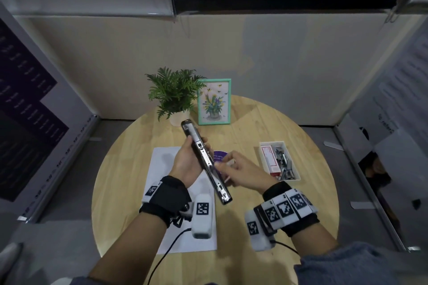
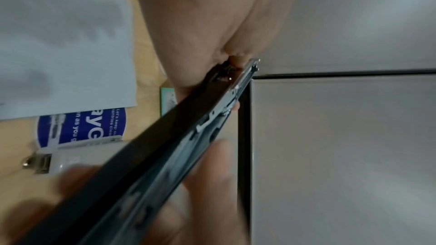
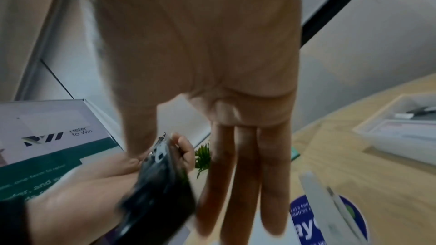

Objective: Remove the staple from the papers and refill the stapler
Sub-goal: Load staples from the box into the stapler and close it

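My left hand (image 1: 185, 161) grips a long black and chrome stapler (image 1: 206, 162), swung open flat and held tilted above the table, its metal rail facing up. In the left wrist view the stapler (image 2: 165, 156) runs across my palm. My right hand (image 1: 238, 169) is against the stapler's right side. In the right wrist view its thumb reaches the stapler (image 3: 162, 174), one finger is bent and three fingers (image 3: 247, 183) hang straight. I cannot see anything between thumb and finger. White papers (image 1: 162, 169) lie under my left wrist.
A white tray (image 1: 273, 143) at the right holds a red staple box and several loose staple strips. A white staple remover (image 2: 47, 163) lies by a round blue sticker (image 2: 82, 128). A potted plant (image 1: 173, 92) and a green picture frame (image 1: 214, 102) stand at the back.
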Demonstrator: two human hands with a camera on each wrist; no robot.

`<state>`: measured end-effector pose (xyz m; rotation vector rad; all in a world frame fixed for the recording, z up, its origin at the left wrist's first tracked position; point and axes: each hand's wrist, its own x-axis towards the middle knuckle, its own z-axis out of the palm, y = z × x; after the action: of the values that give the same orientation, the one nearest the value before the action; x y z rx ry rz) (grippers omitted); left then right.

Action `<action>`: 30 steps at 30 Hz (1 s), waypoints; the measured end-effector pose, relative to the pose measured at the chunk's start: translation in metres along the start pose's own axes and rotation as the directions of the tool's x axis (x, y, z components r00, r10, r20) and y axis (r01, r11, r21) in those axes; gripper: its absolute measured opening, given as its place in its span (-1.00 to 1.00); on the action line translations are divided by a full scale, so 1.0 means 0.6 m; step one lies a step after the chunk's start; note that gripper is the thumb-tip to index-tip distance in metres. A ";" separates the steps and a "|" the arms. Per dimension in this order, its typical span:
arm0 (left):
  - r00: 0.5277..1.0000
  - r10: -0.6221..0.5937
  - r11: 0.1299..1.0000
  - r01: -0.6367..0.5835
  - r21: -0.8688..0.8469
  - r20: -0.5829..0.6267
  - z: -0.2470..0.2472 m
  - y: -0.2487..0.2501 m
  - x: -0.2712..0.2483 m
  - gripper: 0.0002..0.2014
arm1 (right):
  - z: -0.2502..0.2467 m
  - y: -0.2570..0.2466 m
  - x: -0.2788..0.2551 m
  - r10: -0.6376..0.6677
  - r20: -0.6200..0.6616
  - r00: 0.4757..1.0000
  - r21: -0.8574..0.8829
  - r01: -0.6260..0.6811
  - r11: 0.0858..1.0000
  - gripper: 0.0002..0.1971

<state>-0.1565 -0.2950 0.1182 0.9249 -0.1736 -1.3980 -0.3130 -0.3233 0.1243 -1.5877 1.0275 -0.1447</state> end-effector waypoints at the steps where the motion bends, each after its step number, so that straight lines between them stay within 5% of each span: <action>1: 1.000 0.019 0.998 -0.020 -0.051 -0.022 -0.010 0.001 0.005 -0.68 | 0.007 0.002 -0.004 0.044 0.104 0.994 -0.004 -0.044 0.999 -0.49; 4: 0.990 0.073 0.991 -0.086 -0.107 -0.117 -0.036 -0.001 0.014 -0.69 | 0.022 0.006 -0.009 0.098 0.216 0.971 -0.029 -0.094 0.995 -0.46; 9: 0.975 0.173 0.977 -0.151 0.150 -0.141 -0.064 -0.015 0.009 -0.71 | 0.030 -0.004 -0.001 -0.156 -0.121 0.980 0.075 0.166 0.983 -0.80; 12: 0.991 0.125 0.960 -0.110 0.258 -0.046 -0.068 -0.031 0.000 -0.71 | 0.036 -0.014 0.010 -0.279 -0.336 0.900 0.003 0.297 0.955 -0.74; 15: 0.995 0.023 0.913 -0.061 0.404 0.099 -0.047 -0.044 -0.016 -0.66 | 0.051 -0.007 0.035 -0.314 -0.473 0.823 -0.193 0.251 0.949 -0.58; 20: 0.968 -0.146 0.848 0.015 0.530 0.206 -0.030 -0.053 -0.035 -0.65 | 0.040 -0.032 0.037 0.026 -0.530 0.847 0.272 0.140 0.952 -0.36; 24: 0.933 -0.261 0.800 0.065 0.596 0.248 -0.040 -0.060 -0.039 -0.77 | 0.037 -0.005 0.056 0.262 -0.386 0.884 0.593 0.020 0.805 -0.15; 28: 0.891 -0.384 0.701 0.110 0.704 0.242 -0.051 -0.050 -0.041 -0.72 | 0.049 0.021 0.059 0.416 -0.377 0.827 0.765 0.025 0.643 -0.38; 30: 0.934 -0.323 0.604 0.079 0.793 0.152 -0.073 -0.031 -0.033 -0.72 | 0.045 0.034 0.061 0.477 -0.398 0.783 0.769 0.000 0.640 -0.47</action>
<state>-0.1480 -0.2561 0.0857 1.4894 -0.9987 -1.6940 -0.2853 -0.3268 0.0830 -0.6090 1.4096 -0.7972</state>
